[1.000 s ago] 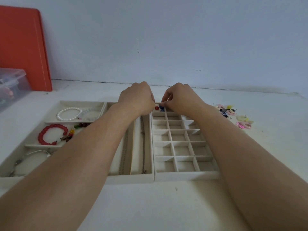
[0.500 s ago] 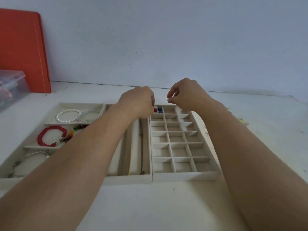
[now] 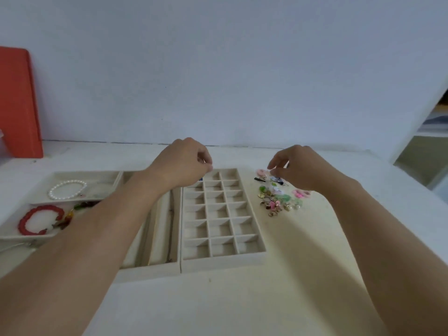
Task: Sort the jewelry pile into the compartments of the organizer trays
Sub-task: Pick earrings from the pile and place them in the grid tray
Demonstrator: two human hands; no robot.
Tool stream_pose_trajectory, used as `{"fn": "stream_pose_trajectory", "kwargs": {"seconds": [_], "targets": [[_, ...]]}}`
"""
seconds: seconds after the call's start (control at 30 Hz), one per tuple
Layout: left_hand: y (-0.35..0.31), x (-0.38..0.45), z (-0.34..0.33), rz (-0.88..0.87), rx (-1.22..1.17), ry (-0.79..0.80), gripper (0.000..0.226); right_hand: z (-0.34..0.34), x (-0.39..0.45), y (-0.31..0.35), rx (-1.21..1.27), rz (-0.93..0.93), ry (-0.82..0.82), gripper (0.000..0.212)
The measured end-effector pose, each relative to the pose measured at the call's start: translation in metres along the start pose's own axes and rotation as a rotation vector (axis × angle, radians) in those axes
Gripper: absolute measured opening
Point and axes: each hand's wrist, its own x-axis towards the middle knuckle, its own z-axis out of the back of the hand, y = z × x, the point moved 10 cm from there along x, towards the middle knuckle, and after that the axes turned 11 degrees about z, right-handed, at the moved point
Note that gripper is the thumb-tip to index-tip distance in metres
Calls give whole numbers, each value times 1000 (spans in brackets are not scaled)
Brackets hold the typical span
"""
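Observation:
The beige grid tray (image 3: 218, 261) with many small square compartments lies at the centre of the table. A blue bead (image 3: 200, 178) peeks out in its far left compartment, just under my left hand (image 3: 184, 163), which hovers there with curled fingers and nothing visible in it. To the right of the tray lies the jewelry pile (image 3: 278, 197) of small pink, green and gold pieces. My right hand (image 3: 300, 169) hangs over the far end of the pile, fingers spread and pointing down at the pieces, not gripping any.
A second tray (image 3: 150, 271) on the left holds a pearl bracelet (image 3: 66, 189), a red bead bracelet (image 3: 38, 219) and a thin chain (image 3: 171, 214) in a long slot. An orange board (image 3: 17, 103) leans on the wall at far left. White shelving (image 3: 431, 141) stands at right.
My right hand left the far left compartment of the grid tray and moved right, over the jewelry pile. My left hand lifted a little above the tray corner. The view tilted up.

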Motion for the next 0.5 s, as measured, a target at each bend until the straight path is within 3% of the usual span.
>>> {"fn": "stream_pose_trajectory", "kwargs": {"seconds": [0.23, 0.37, 0.5], "targets": [[-63, -13, -52, -129, 27, 183, 10, -38, -31, -37, 78, -49, 42, 8], [-92, -10, -80, -158, 47, 230, 15, -27, -40, -43, 104, -32, -6, 8], [-106, -6, -105, -156, 82, 264, 16, -34, -44, -50, 60, -39, 72, 11]]}}
